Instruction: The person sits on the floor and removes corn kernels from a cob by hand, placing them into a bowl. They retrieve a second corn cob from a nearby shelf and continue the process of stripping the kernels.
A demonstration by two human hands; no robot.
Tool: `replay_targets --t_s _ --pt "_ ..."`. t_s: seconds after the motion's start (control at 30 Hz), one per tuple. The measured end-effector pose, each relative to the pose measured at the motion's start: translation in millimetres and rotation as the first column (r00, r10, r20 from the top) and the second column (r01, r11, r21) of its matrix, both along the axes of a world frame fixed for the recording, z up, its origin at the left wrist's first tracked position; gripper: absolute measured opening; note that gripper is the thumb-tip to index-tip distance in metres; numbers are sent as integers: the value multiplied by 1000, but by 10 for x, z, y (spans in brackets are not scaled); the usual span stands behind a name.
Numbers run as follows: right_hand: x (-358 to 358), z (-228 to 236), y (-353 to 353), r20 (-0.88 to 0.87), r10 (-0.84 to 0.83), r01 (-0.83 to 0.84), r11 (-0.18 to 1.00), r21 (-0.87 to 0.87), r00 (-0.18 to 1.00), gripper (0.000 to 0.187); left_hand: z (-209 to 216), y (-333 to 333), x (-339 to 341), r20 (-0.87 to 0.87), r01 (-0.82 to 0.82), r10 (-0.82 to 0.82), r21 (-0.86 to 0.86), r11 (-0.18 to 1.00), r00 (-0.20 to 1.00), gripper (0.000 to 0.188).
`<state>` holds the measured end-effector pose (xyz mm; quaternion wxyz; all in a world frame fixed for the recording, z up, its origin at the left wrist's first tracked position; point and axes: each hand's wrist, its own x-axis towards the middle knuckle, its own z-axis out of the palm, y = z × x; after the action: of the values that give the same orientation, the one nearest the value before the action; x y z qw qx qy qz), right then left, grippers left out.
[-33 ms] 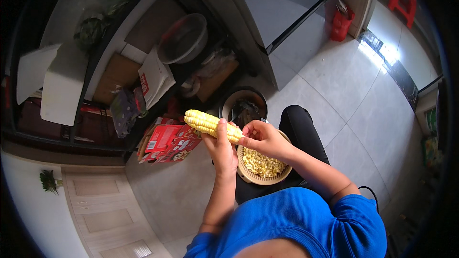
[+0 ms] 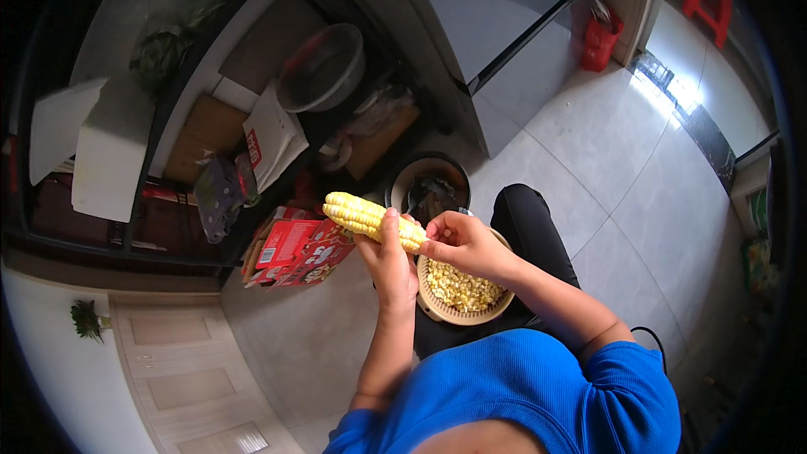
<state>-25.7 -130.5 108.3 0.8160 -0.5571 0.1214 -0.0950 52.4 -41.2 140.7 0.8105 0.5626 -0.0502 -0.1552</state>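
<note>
A yellow corn cob (image 2: 370,217) slants across the middle, most of its visible kernels still in rows. My left hand (image 2: 392,265) is wrapped round it from below, thumb laid along its side. At the cob's near right end, my right hand (image 2: 471,244) is closed, its curled fingers and thumb against that end; the exact fingertip contact is partly hidden. Under my hands, a round beige basket (image 2: 431,307) rests on my lap, holding many loose corn kernels (image 2: 462,287). My right forearm and hand cover part of its rim.
A dark-rimmed bin (image 2: 461,170) with dark contents stands just beyond the basket. Left of it are a red printed carton (image 2: 290,244) and a cluttered shelf with a clear plastic bowl (image 2: 324,67). A red stool (image 2: 709,5) stands far right on the tiled floor.
</note>
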Motion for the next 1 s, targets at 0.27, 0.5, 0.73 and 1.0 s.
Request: replay_targets --t_s 0.27,0.5,0.73,1.0 --pt "-33 112 -15 -5 45 -45 998 35 999 17 60 -9 38 9 14 -14 10 1000 1000 21" --pt "-45 170 -56 -70 73 -67 994 86 995 14 17 31 103 -36 75 -76 -51 996 996 24" --pt "-10 257 26 -52 60 -52 990 134 997 18 153 47 63 -35 62 -70 -195 979 997 22" --pt "44 284 76 -61 68 -57 985 165 996 18 198 -13 -6 15 -27 29 -111 993 999 19"
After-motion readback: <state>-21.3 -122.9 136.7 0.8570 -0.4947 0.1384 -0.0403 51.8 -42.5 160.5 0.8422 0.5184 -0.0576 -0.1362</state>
